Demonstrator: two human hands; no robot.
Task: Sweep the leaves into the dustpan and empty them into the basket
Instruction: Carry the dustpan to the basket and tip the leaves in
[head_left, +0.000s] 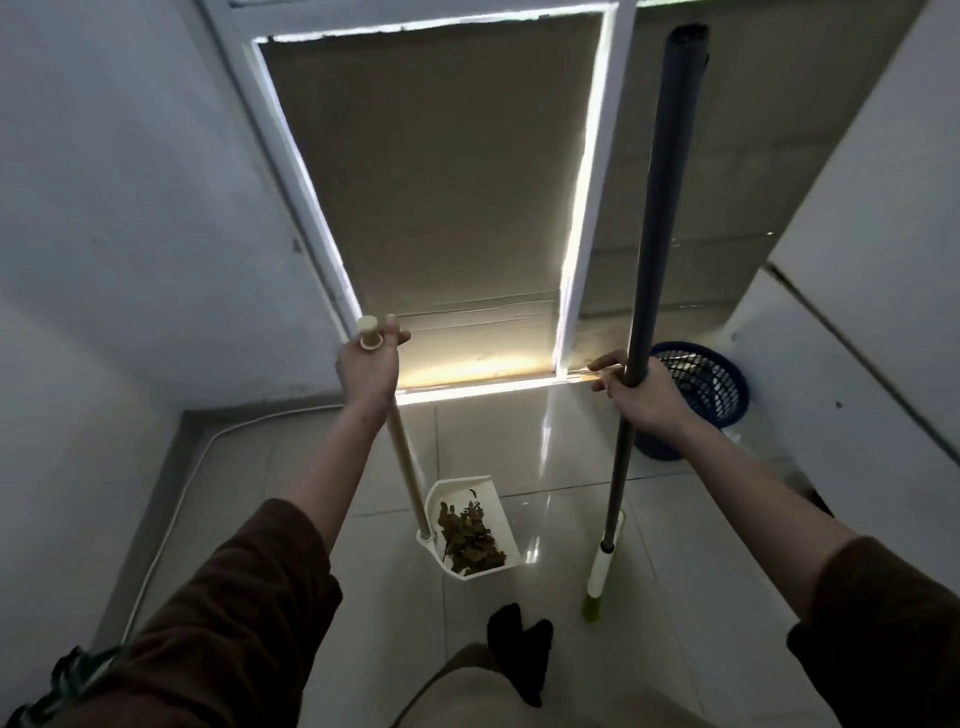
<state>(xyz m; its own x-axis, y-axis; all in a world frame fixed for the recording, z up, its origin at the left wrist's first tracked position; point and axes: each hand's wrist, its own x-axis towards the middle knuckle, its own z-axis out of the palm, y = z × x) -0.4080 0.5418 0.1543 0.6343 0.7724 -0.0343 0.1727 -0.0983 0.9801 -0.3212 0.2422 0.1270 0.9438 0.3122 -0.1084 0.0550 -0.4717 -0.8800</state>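
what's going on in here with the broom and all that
A person is sweeping up. The left hand holds the long handle of a white dustpan, which already has a pile of leaves in it. The right hand grips the broom, held upright beside it. The blue basket stands ahead on the right by the wall, and the leaves have not been tipped into it yet.

broom bristles (591, 609) mostly unseen
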